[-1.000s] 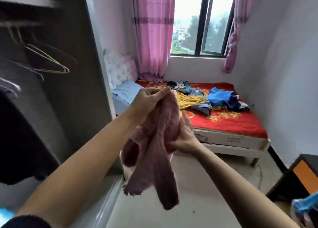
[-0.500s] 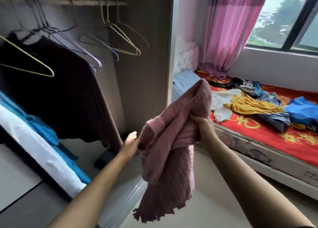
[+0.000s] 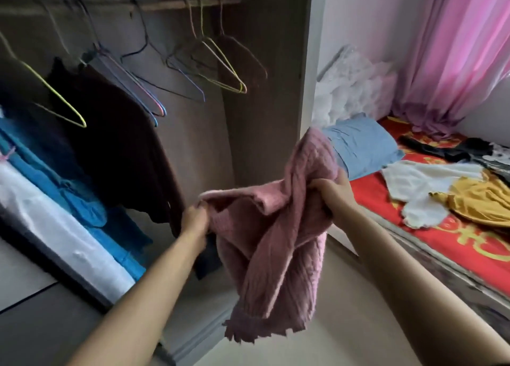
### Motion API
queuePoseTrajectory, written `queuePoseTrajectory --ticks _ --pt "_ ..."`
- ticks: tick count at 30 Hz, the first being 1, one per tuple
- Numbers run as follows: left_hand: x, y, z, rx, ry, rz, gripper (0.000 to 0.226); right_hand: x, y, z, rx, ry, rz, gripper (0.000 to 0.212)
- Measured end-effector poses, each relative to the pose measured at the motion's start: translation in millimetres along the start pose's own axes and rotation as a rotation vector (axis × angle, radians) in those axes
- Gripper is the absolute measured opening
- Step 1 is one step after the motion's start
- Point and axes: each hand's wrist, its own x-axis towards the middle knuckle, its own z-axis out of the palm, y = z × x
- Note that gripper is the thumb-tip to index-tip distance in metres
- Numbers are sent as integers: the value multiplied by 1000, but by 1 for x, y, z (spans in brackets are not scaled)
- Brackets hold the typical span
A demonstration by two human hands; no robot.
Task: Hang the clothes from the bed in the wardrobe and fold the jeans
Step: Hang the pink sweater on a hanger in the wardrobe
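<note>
A pink knitted sweater (image 3: 276, 255) hangs bunched between both hands in front of the open wardrobe (image 3: 265, 89). My left hand (image 3: 194, 219) pinches its left edge; my right hand (image 3: 332, 193) grips a bundle of it higher up. Several empty wire hangers (image 3: 220, 70) dangle from the wardrobe rail (image 3: 165, 5). A dark garment (image 3: 118, 150) hangs there too. On the red bed (image 3: 469, 244) at the right lie a white top (image 3: 419, 189), a yellow garment (image 3: 480, 200) and dark clothes (image 3: 447, 150).
Blue and white clothes (image 3: 69, 205) hang at the wardrobe's left. A blue pillow (image 3: 361, 147) and a white fluffy cushion (image 3: 353, 87) sit at the bed's head. Pink curtains (image 3: 455, 56) hang behind. Pale floor shows below the sweater.
My view has swung from the bed toward the wardrobe. My left hand let go of the sweater, then took hold of its left edge again, spreading it apart from the right hand.
</note>
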Motion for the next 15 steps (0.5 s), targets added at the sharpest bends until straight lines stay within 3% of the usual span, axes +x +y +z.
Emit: queuePoseTrajectory --ticks 4,7,11,15 --pt "7 53 -9 -85 168 195 17 37 24 15 -76 -104 -42 72" --pt "-4 73 -21 -120 202 253 13 49 22 55 -140 -207 -123 57" --pt "-15 88 -54 -109 182 257 27 33 -4 118 -174 -452 -272 42" --pt "-14 99 -99 -100 249 274 10 9 -50 183 -192 -613 -445 32"
